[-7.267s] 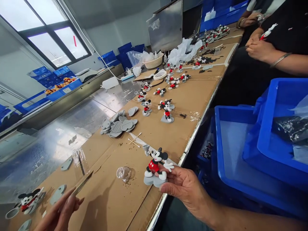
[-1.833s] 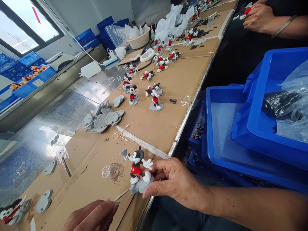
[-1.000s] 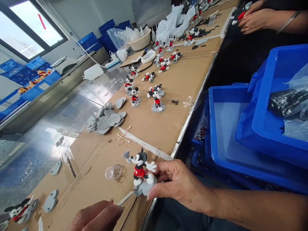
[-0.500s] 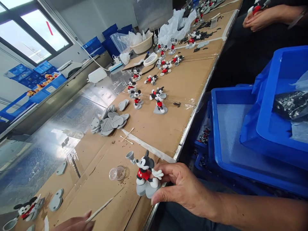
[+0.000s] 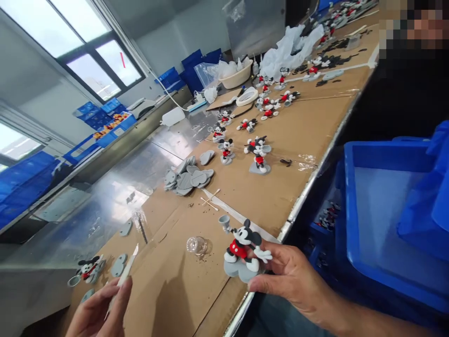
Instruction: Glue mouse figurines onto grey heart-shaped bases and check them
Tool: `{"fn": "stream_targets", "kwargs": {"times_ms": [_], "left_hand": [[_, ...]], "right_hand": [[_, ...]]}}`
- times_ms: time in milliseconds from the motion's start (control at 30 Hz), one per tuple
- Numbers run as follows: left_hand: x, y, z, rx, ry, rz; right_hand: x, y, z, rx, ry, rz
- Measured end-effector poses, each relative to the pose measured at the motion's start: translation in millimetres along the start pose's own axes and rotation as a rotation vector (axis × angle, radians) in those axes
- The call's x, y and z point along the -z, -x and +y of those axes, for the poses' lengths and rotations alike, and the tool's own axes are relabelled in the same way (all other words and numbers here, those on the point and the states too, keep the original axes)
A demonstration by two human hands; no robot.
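Mickey Mouse figurine [image 5: 242, 248] on grey base [image 5: 238, 271], gripped by curled right hand [image 5: 293, 281]; left hand [image 5: 96, 309] pinches pale slender stick [image 5: 123, 274] between thumb and fingers; clear jar [image 5: 196, 245] nearby.

Your left hand [image 5: 96, 311] is cut off by the bottom edge, and your fingers hide the lower end of the thin pale stick [image 5: 123, 275]. Your right hand [image 5: 291, 285] covers part of the grey base [image 5: 236, 270] of the Mickey Mouse figurine. The tiny figurines [image 5: 329, 216] beside the blue crate [image 5: 351, 210] are too small and dark to make out.
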State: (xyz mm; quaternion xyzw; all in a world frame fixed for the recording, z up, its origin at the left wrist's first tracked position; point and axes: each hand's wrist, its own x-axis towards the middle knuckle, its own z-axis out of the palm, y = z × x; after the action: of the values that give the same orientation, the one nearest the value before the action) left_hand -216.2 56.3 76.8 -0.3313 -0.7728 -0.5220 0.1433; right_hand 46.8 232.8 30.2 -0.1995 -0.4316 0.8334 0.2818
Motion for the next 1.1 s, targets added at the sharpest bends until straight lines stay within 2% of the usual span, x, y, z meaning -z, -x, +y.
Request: {"fn": "stream_targets", "kwargs": {"times_ms": [33, 67, 100, 133, 167, 267, 367, 467, 933, 1100], "left_hand": [[-4.8, 3, 7, 0.052, -0.008, 0.056], [-9.7, 4, 13, 0.186, -0.006, 0.149], [-14.3, 5, 17, 0.303, 0.011, 0.175], [-18.4, 5, 19, 0.365, 0.03, 0.195], [-21.9, 4, 18, 0.4, 0.036, 0.162], [-29.0, 1, 3, 0.413, 0.081, 0.067], [-33.4, -4, -15, 0.436, 0.125, 0.019], [-37.0, -10, -23, 0.417, 0.142, -0.006], [-44.1, -17, -28, 0.327, -0.02, -0.069], [-46.7, -21, -16, 0.34, -0.008, -0.082]], "right_hand": [[1, 0, 1, -0.01, -0.023, 0.0], [1, -1, 2, -0.018, -0.042, -0.004], [2, -1, 2, -0.022, -0.055, -0.007], [2, -1, 3, -0.023, -0.061, -0.005], [2, -2, 3, -0.023, -0.062, 0.004], [3, -4, 2, -0.025, -0.058, 0.046], [3, -5, 3, -0.033, -0.046, 0.085], [5, -3, 5, -0.025, -0.026, 0.117], [5, -2, 6, 0.006, 0.031, 0.153], [5, -3, 6, 0.019, 0.043, 0.168]]}}
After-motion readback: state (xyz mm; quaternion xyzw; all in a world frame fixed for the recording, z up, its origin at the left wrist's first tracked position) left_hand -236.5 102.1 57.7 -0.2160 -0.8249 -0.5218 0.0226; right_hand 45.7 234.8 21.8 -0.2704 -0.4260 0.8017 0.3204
